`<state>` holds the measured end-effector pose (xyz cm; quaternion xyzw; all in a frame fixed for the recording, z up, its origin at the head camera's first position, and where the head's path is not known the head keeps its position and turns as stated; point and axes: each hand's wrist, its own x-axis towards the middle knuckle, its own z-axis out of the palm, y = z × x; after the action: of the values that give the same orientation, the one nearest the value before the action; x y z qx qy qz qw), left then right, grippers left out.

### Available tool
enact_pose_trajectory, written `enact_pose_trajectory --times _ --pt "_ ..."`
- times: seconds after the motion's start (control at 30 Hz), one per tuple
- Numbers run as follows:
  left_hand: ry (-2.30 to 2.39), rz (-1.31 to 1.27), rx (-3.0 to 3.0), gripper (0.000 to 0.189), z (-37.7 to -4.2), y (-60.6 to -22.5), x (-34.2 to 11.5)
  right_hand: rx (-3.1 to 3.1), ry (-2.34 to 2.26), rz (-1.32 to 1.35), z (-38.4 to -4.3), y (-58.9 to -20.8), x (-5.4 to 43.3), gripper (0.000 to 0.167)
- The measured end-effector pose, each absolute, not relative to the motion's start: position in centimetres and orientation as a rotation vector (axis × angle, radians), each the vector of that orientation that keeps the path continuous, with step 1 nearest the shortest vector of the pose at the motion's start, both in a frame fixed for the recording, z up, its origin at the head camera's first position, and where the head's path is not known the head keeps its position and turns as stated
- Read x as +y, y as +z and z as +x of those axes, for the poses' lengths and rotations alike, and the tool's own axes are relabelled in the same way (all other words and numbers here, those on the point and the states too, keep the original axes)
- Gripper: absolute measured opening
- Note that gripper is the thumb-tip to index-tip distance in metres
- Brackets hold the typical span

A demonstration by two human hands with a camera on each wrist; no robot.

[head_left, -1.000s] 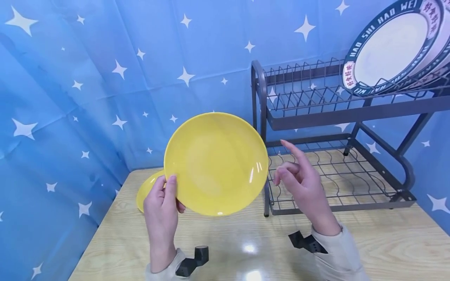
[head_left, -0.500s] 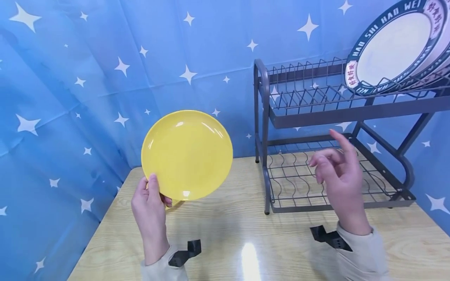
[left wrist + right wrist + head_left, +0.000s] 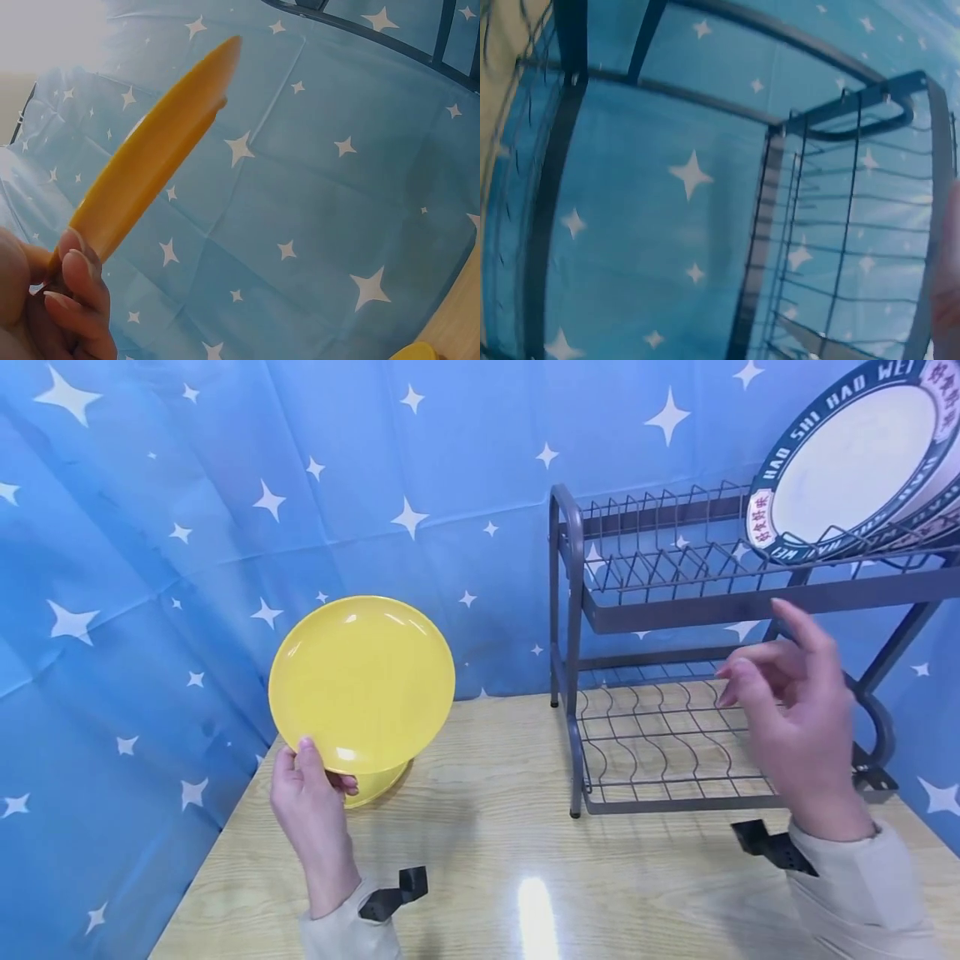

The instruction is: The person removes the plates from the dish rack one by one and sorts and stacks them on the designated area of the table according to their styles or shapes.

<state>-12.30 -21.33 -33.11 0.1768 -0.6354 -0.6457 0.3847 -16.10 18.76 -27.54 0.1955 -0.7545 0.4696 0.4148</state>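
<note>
My left hand [image 3: 311,810] pinches the lower left rim of a yellow plate [image 3: 363,681], thumb on the front face and fingers behind. In the left wrist view the plate [image 3: 154,154] appears nearly edge-on, tilted, above the fingers [image 3: 82,289]. Behind and below it, a second yellow dish [image 3: 381,785] sits on the table, mostly hidden. My right hand [image 3: 798,718] is in the air before the dish rack [image 3: 720,604], holding nothing, its index finger raised and the others loosely bent. A blurred bit of that hand [image 3: 946,277] shows at the right wrist view's edge.
Several white plates with green lettered rims [image 3: 851,464] lean in the rack's upper tier, at the right. The lower wire tier [image 3: 667,735] stands over the wooden table [image 3: 480,860]. A blue star-patterned curtain [image 3: 465,460] hangs behind.
My left hand has carried the yellow plate leftward, over the second yellow dish. My right hand has moved away from the plate, to the right and slightly up, in front of the rack.
</note>
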Motion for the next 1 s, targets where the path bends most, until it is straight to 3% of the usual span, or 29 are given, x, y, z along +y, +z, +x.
enact_pose_trajectory --times 0.47,1.0 --pt "-1.68 0.474 -1.534 0.028 -12.9 -34.4 -21.3 -1.942 0.763 -0.093 -19.0 -22.5 24.9 0.04" --pt "-1.772 0.541 -1.465 0.022 -15.4 -38.4 -21.9 -1.983 0.973 -0.093 -22.1 -20.1 27.8 0.031"
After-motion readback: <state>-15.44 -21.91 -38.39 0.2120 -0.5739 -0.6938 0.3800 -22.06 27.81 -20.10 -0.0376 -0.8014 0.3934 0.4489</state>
